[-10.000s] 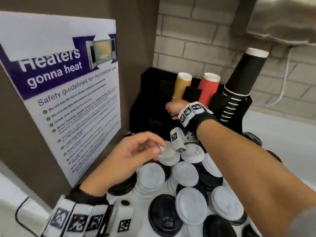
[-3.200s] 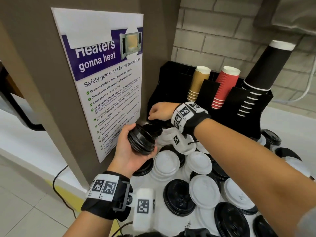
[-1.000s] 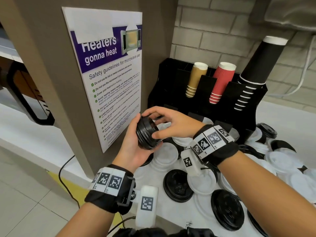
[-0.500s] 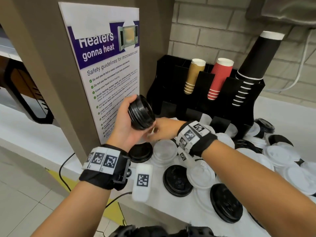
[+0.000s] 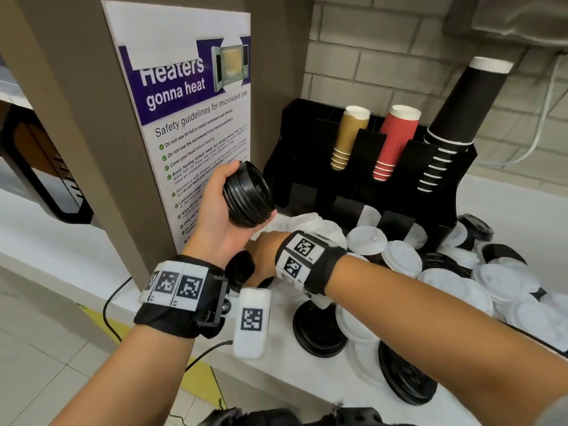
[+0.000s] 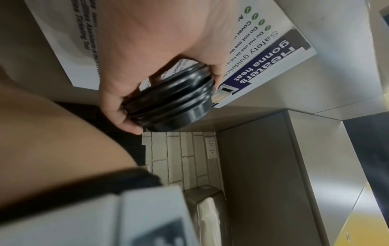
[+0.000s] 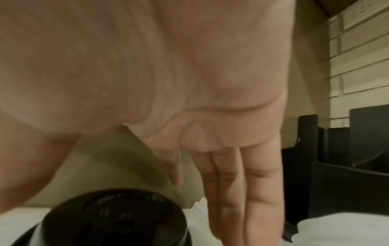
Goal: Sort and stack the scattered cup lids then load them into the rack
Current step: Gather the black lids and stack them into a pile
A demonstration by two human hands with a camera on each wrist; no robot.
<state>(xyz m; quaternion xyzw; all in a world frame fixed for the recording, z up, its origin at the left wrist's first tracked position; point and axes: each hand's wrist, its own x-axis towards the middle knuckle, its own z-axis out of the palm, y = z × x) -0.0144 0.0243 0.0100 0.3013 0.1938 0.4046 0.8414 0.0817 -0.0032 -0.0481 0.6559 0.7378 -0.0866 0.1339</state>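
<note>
Head view: the left hand (image 5: 215,207) keeps a curled grip round a stack of black lids (image 5: 249,195), lifted off the tabletop (image 5: 285,373) at 10 o'clock from the black rack (image 5: 362,186). The right hand (image 5: 261,250) reaches beneath it with fingers (image 7: 248,191) straight and together, holding nothing, just beside a black lid (image 7: 113,221) lying flat. White lids (image 5: 399,259) and more black ones lie scattered at 5 o'clock from the rack, which holds paper cups (image 5: 396,139).

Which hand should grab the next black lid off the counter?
Right. The right hand is open, fingers down beside a black lid. The left hand is full, holding the black lid stack.
</note>
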